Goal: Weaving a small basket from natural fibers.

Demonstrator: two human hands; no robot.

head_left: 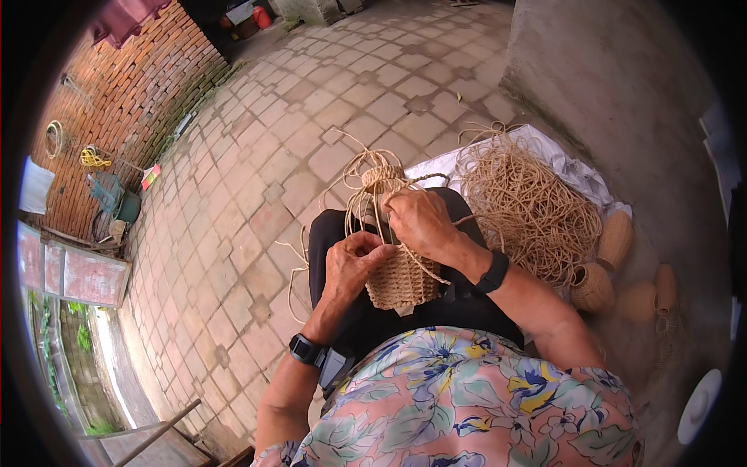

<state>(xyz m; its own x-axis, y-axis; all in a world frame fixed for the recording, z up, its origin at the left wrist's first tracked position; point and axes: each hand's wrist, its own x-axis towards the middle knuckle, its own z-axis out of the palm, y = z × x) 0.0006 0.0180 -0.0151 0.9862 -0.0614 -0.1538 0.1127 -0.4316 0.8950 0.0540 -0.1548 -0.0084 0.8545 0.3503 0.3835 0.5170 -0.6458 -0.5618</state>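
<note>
A tan woven cord piece [405,282], tightly plaited in its lower part, rests in my lap. Long loose cords [356,204] spread from its far end, round a small coiled woven part [383,177]. My left hand [354,265] is closed at the woven piece's left edge, thumb and forefinger pinched together on a cord. Over the far right side, my right hand [420,224] has its fingers bent round a cord; its fingertips are partly hidden. Both wrists carry dark bands.
To the right, a big tangled heap of cord [533,204] lies on a white sheet [537,140]. Several woven vessels [593,288] stand near it beside a grey wall [622,101]. Paving bricks [233,210] cover the yard; a brick wall [148,86] rises at the far left.
</note>
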